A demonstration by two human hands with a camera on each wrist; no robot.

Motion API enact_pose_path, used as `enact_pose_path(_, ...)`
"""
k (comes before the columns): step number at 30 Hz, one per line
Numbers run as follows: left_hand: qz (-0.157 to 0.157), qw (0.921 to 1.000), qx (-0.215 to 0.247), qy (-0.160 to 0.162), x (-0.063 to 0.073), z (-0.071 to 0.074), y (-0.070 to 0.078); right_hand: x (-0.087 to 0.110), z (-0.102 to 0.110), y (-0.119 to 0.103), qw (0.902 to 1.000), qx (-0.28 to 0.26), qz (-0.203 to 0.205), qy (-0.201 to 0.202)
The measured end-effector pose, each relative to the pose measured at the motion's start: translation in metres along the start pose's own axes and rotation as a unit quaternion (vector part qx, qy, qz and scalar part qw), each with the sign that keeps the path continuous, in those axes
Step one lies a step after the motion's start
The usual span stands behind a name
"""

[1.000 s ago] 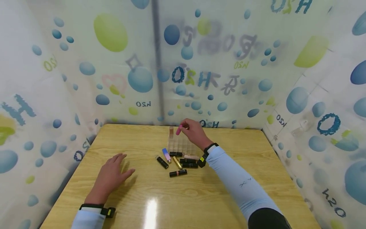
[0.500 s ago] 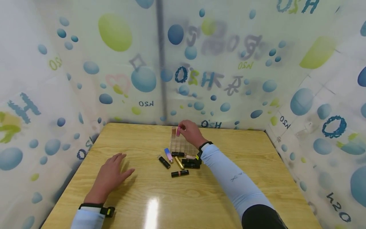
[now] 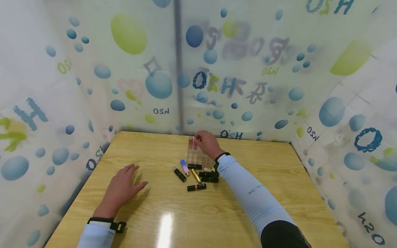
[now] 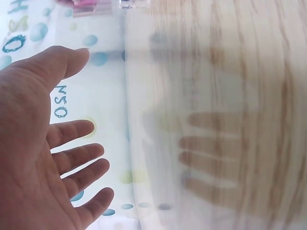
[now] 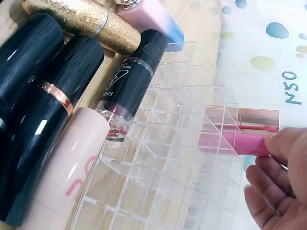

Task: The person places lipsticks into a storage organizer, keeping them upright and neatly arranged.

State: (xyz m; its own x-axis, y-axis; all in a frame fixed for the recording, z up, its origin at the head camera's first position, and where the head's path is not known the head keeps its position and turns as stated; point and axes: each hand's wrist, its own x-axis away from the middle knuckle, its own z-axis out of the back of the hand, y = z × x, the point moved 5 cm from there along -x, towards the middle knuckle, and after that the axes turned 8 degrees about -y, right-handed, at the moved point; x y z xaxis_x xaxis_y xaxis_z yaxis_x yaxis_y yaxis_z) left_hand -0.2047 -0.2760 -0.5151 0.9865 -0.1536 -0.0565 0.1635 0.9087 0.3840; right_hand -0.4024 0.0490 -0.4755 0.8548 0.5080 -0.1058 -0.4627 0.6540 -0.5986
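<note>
My right hand (image 3: 208,144) pinches a bright pink lipstick tube (image 5: 252,143) between thumb and fingers. The tube's lower end sits inside a back compartment of a clear plastic lipstick organizer (image 3: 198,160), its top still between the fingertips. Beside it in the same back row stands a rose-gold lipstick tube (image 5: 259,118). The other compartments that show in the right wrist view hold nothing. My left hand (image 3: 121,186) stays low over the left part of the table, fingers spread and relaxed, touching no object.
In front of the organizer lie several black tubes (image 3: 196,187), a gold tube (image 3: 196,175), a blue-and-pink tube (image 3: 184,167) and a pale pink tube (image 5: 69,163). A patterned curtain (image 3: 149,113) hangs behind the wooden table (image 3: 248,193).
The pink lipstick has gone from above the organizer down into a back compartment, with my right hand lowering it. My left hand keeps its pose. The head view has shifted slightly.
</note>
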Motion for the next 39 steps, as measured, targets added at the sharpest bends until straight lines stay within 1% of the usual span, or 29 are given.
enact_pose_path(5,0.001,1.0,0.0,-0.006,-0.003,-0.003,-0.002,0.002,0.0,0.004,0.9999,0.001,-0.014,0.003)
enact_pose_path(9,0.001,1.0,0.0,-0.007,-0.003,-0.003,-0.001,0.007,0.003,0.007,0.9996,0.0,-0.028,0.007)
enact_pose_path(12,-0.001,1.0,-0.001,-0.005,-0.003,-0.002,0.001,0.015,0.009,0.008,0.9995,0.007,-0.031,0.008)
enact_pose_path(15,-0.004,1.0,0.0,-0.003,-0.004,-0.001,0.003,0.031,0.019,0.01,0.9993,0.021,-0.026,0.013)
enact_pose_path(17,-0.005,1.0,0.001,-0.004,-0.004,-0.001,0.004,0.046,0.027,0.012,0.9988,0.04,-0.025,0.014)
enact_pose_path(19,-0.004,1.0,0.001,-0.008,-0.005,-0.001,0.005,0.066,0.035,0.014,0.9977,0.061,-0.023,0.015)
enact_pose_path(24,-0.006,0.9998,-0.001,-0.019,-0.006,-0.003,0.005,0.128,0.049,0.028,0.9921,0.118,-0.038,0.018)
enact_pose_path(27,-0.01,0.9998,0.001,-0.02,-0.006,-0.005,0.005,0.166,0.052,0.041,0.9887,0.139,-0.052,0.021)
enact_pose_path(30,-0.012,0.9996,0.004,-0.024,-0.007,-0.007,0.005,0.198,0.051,0.057,0.9854,0.154,-0.071,0.02)
enact_pose_path(32,-0.012,0.9995,0.005,-0.027,-0.008,-0.009,0.004,0.215,0.05,0.066,0.9831,0.162,-0.082,0.019)
enact_pose_path(34,-0.013,0.9995,0.004,-0.029,-0.009,-0.011,0.004,0.228,0.049,0.074,0.981,0.17,-0.09,0.024)
enact_pose_path(39,-0.016,0.9994,0.006,-0.03,-0.011,-0.013,0.003,0.248,0.048,0.082,0.9787,0.18,-0.084,0.051)
